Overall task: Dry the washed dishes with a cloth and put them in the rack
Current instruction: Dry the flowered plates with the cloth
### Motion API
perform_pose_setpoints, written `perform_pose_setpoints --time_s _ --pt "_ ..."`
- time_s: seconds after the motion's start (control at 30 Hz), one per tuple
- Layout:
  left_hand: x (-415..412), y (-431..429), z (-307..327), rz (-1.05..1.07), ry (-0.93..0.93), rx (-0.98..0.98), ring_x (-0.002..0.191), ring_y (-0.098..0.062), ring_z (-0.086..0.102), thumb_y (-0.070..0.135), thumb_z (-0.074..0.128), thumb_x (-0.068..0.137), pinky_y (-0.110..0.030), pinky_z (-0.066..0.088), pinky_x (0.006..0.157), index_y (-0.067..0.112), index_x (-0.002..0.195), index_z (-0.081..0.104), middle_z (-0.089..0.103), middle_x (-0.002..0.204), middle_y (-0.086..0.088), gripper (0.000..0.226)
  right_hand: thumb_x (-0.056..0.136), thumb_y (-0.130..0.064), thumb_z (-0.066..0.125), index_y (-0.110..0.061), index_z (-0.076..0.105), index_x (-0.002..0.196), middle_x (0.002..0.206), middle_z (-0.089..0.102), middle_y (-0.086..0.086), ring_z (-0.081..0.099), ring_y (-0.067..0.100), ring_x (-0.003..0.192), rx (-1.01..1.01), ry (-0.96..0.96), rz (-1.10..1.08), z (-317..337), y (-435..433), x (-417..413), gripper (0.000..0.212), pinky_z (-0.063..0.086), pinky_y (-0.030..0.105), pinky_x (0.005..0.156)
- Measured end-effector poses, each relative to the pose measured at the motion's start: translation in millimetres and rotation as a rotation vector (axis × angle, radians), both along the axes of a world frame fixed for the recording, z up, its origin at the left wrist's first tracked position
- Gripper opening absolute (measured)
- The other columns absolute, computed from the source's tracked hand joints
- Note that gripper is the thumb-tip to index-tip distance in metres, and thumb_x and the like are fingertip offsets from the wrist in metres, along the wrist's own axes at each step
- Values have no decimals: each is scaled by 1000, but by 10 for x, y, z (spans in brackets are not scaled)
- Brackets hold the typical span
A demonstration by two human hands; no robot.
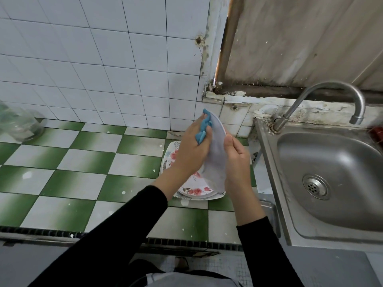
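1. Holding a white plate (215, 154) on edge above the tiled bench (83, 162), I have both hands closed on the work. The right hand (236, 160) grips the plate with the thumb on the near face, and the left hand (188, 150) bunches a blue cloth (204, 129) against the far side near the top rim.
2. The plate hangs in the air directly over a stack of floral plates (194, 191) lying flat on the bench, just beside the steel sink (331, 162) and its tap (331, 90).
3. I judge the plate to be stiff, glazed and breakable. It looks light enough for one hand, but it is probably slick while damp.
4. The rim looks to me like the best hold, with the thumb on one face and the fingers on the other. The cloth side gives the surer grip, since fabric bites where bare skin may slide.
5. A slip here would drop the plate edge-first onto the stack, so I would keep the right hand clamped while the cloth moves.
6. No rack shows in this view, so I cannot tell where the dried plate will go.
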State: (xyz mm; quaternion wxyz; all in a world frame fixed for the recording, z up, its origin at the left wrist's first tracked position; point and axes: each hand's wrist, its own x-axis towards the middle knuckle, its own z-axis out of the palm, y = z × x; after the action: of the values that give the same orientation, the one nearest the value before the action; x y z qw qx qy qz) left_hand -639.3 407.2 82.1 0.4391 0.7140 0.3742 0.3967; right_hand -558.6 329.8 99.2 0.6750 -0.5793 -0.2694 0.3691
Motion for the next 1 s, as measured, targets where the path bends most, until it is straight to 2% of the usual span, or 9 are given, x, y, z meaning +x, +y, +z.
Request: perform_pose_setpoints --time_s 0.13,0.3,0.43,0.5,0.57,0.67,0.83,0.9,1.0 --pt "-5 -235 -277 -195 216 419 151 -15 7 31 35 102 -47 13 123 13 154 24 20 162 -1 55 108 -21 41 -19 71 104 93 76 -1 72 12 89 14 165 -9 -29 21 54 30 58 26 75" --pt "-48 2 -79 -36 70 53 146 -17 26 29 42 103 -45 26 119 14 150 33 32 157 -2 51 108 -24 41 -27 72 100 99 75 -1 69 18 99 -35 102 -10 -64 8 -20 32 58 28 79" --pt "-77 -48 -56 -156 227 526 149 -18 20 30 43 99 -45 14 122 10 148 38 33 157 -4 54 108 -25 41 -25 73 103 105 75 0 69 19 104 35 163 0 -8 50 42 32 57 33 88" --pt "-105 0 -49 -190 159 435 147 -15 24 28 45 100 -39 18 122 11 146 42 36 155 -2 50 108 -25 41 -25 73 105 104 75 0 69 20 103 6 156 -2 -4 61 60 32 57 32 86" --pt "-141 91 13 -116 66 182 137 -10 41 27 47 102 -31 32 116 16 143 48 48 147 1 42 108 -24 42 -20 72 112 110 75 2 68 24 109 -21 172 -11 -51 73 70 31 56 38 93" --pt "-213 306 52 5 86 -193 97 -8 57 38 46 102 -26 47 83 32 121 59 63 105 11 24 107 -24 44 -15 70 119 117 73 8 67 29 114 -26 286 -44 -100 59 111 30 52 49 102" --pt "-387 506 -226 117 136 -260 87 -18 54 40 43 103 -27 42 70 30 110 61 62 91 1 21 107 -25 43 -17 65 113 104 75 4 70 24 99 105 611 -198 -44 83 217 24 58 41 84" --pt "-390 357 -350 97 65 -247 91 -11 57 38 43 103 -23 46 75 32 115 59 66 102 -4 20 105 -27 49 -18 68 107 102 76 4 68 26 103 107 741 -256 -66 83 223 21 54 46 95" --pt "-403 49 -512 51 -9 5 130 -4 46 30 45 103 -26 41 108 22 143 46 53 141 6 41 104 -30 51 -18 69 112 114 74 6 63 30 117 150 831 -280 -143 74 258 23 49 47 101"
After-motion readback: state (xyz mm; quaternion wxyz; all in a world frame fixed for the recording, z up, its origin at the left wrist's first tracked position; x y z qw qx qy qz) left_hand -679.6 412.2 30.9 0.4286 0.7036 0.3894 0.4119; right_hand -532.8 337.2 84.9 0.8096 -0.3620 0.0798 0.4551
